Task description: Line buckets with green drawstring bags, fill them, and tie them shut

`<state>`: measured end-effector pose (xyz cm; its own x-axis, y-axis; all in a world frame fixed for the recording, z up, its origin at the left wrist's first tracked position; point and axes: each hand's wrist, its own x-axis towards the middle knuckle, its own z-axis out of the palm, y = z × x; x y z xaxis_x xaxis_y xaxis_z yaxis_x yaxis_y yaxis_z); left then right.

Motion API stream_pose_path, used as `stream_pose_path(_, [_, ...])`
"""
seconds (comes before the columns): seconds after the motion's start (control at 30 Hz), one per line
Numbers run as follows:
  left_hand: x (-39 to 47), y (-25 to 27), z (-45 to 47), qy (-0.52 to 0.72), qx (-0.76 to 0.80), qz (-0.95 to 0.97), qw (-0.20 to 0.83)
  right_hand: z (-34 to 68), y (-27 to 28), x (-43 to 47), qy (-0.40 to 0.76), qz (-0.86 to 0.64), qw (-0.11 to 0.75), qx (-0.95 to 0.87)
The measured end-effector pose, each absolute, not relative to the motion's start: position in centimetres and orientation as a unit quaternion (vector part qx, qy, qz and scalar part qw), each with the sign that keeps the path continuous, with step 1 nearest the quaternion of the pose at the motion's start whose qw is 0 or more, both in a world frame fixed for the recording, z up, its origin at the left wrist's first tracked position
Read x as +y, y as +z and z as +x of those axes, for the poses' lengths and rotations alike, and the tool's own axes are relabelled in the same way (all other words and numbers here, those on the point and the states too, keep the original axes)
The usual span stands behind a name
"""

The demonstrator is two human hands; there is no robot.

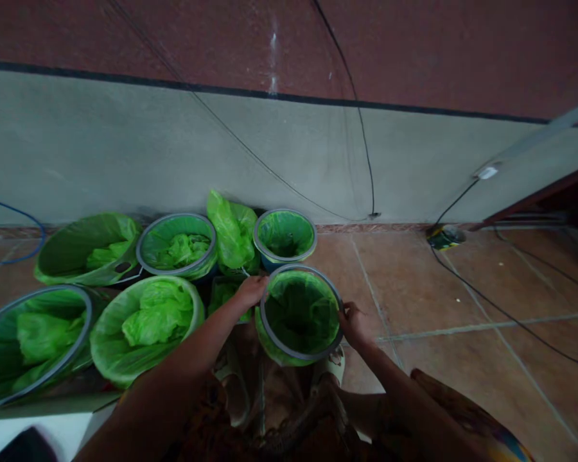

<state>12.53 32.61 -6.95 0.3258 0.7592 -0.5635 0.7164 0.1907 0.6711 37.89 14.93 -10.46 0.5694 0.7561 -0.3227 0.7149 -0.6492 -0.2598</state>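
Note:
Between my two hands is a round trash bin [328,351] lined with a green plastic bag and topped by a grey ring. My left hand [251,292] grips the ring at its upper left. On the right side, my right hand [356,325] has its fingers closed on the rim. The bin's inside looks dark, with only the liner visible. Just behind it stands a smaller lined bin [285,221] with a grey ring. A puffed green bag [232,231] rises beside that one.
More lined bins [147,330] holding crumpled green bags crowd the left. A grey and maroon wall [173,147] runs behind them. Black cables trail over the tiled floor [424,378] at right, near a small dark can [446,237]. A blue hose [36,224] lies far left.

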Motion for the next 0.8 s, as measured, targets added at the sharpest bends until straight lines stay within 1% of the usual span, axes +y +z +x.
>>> stream_pose_path(0.13, [32.3, -7.3, 12.2, -0.081, 0.553, 0.771, 0.305, 37.4, -11.7, 14.9, 0.2, -0.884, 0.015, -0.422])
stream_pose_path(0.23, [31.7, -7.9, 12.1, -0.13, 0.533, 0.799, 0.248, 37.2, -12.5, 14.7, 0.195, -0.882, 0.003, -0.429])
stream_pose_path(0.4, [31.2, -8.7, 12.2, -0.163, 0.524, 0.805, 0.225, 37.0, -13.4, 14.6, 0.189, -0.882, -0.011, -0.432])
stream_pose_path(0.8, [31.0, -9.0, 13.2, -0.158, 0.573, 0.763, 0.254, 35.7, -13.9, 15.3, 0.174, -0.887, -0.046, -0.426])
